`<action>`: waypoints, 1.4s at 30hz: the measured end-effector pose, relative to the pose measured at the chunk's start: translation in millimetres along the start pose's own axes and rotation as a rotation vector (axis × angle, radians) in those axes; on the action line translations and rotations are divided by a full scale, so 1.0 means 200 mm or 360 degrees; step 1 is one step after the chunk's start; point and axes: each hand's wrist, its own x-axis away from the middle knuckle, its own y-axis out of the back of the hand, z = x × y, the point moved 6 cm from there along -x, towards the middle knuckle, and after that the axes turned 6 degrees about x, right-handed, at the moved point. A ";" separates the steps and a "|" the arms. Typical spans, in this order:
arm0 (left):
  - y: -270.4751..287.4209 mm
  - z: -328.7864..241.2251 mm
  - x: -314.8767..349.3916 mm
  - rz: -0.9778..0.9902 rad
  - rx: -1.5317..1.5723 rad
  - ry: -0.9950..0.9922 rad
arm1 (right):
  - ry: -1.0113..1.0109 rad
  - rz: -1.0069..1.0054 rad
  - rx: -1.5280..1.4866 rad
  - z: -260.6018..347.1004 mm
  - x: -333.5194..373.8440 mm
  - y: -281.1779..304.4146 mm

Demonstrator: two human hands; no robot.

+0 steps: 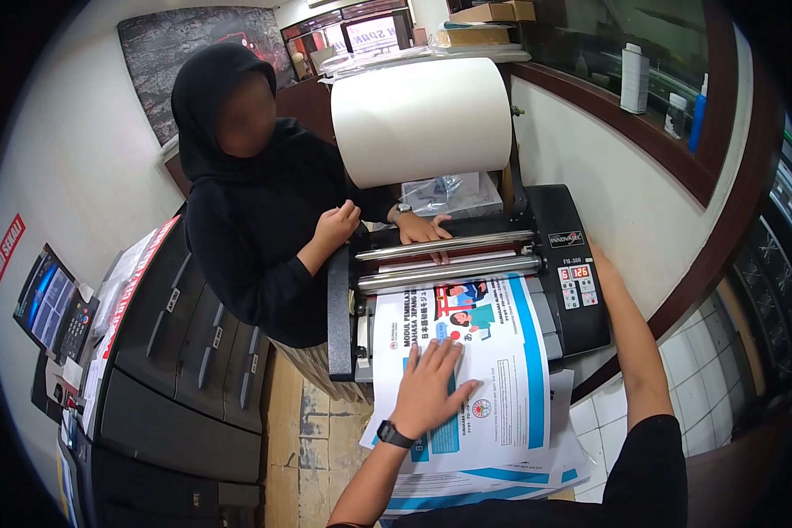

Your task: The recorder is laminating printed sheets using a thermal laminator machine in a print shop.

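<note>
The left hand (427, 387), fingers spread and gripping nothing, lies flat on the printed sheet (493, 378) directly beneath it, which runs forward to the rollers (453, 273); the right hand is hidden.

One black machine (581, 327) stood at the centre, with two metal rollers (450, 274) and one white roll (422, 123) at twelve o'clock. One left hand (426, 385) and one uppermost printed sheet (517, 396) lay toward six, one co-worker (238, 220) at ten, three containers (635, 79) at two, three long handles (216, 356) at eight, one tilted screen (48, 295) at nine.
</note>
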 end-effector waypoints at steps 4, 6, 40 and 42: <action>-0.12 0.03 0.04 0.0084 -0.0147 0.0010 | -0.0075 -0.0056 -0.0008 -0.06 0.03 0.01; -0.14 0.04 0.03 0.0084 -0.0208 0.0009 | -0.0125 -0.0098 -0.0012 -0.07 0.02 0.01; -0.12 0.11 0.00 -0.0039 -0.0218 0.0056 | -0.0601 -0.0254 0.0164 -0.24 -0.28 0.25; -0.17 0.08 -0.03 0.0009 -0.0181 -0.0053 | -0.0552 -0.0214 0.0195 -0.25 -0.28 0.28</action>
